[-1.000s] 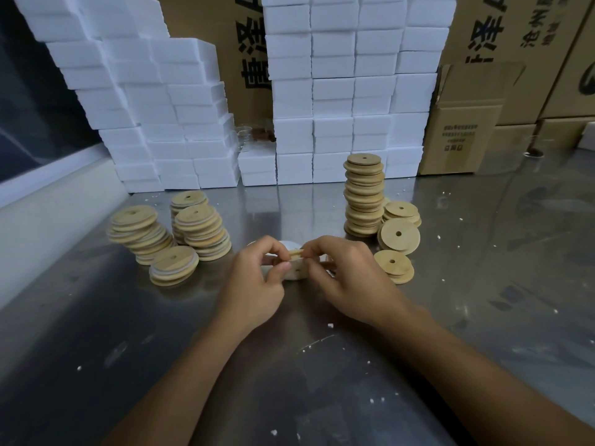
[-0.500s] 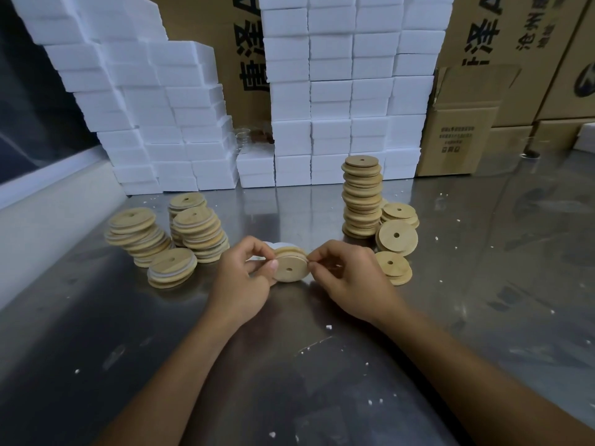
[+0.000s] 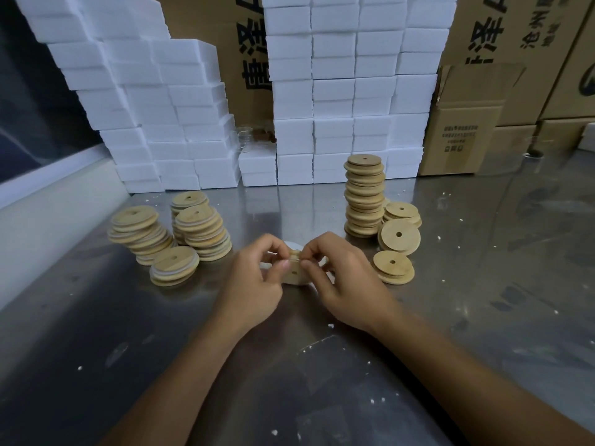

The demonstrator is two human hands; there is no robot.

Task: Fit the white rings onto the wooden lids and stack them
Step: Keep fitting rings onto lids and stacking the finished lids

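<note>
Steel bench (image 3: pixel 483 317), frame centre: I see left hand (image 3: pixel 254 284) and right hand (image 3: pixel 344 281) pinching one wooden lid (image 3: pixel 294 273). Judged light, rigid; white ring (image 3: pixel 291 244) stretchy. Hold by rim.

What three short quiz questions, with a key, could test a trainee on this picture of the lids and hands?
1. True or false: both hands hold the same wooden lid.
2. Which is the tallest pile? A) the stack right of the hands; B) the leaning pile far left; C) the low pile nearest the left hand.
3. Fill in: the lids stand on a ___ table.

Key
1. True: the left hand and the right hand both pinch it at its rim.
2. A.
3. Metal.
</note>
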